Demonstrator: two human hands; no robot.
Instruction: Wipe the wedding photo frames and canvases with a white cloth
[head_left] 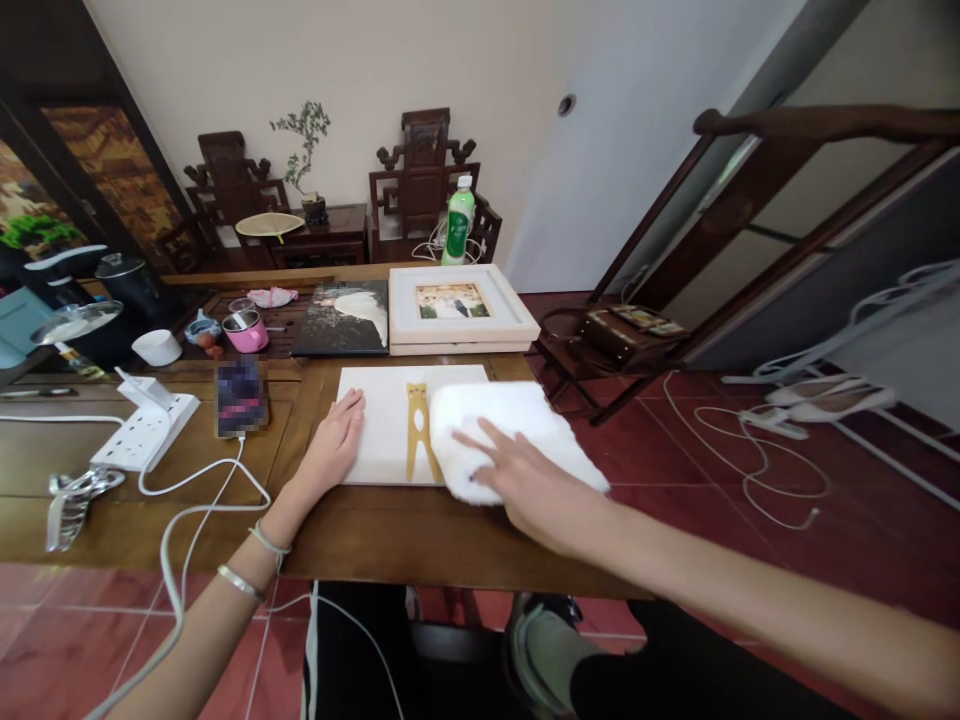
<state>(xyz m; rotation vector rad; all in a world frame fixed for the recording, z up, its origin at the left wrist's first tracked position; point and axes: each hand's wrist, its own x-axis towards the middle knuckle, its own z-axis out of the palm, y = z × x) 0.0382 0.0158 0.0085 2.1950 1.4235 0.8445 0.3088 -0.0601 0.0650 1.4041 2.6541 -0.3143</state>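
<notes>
My left hand rests on the left edge of a white board, fingers extended and lying against it. The board lies flat on the wooden table and bears a gold shape like a cat with long legs. A folded, fluffy white cloth covers the board's right part and reaches past its edge. My right hand lies on the cloth with its fingers spread. The gold shape's right side is partly hidden by the cloth.
Behind the board lie a framed photo and a dark picture panel. A green bottle stands at the back. On the left are a power strip, a pink cup and a silver claw clip. White cables cross the table's left side.
</notes>
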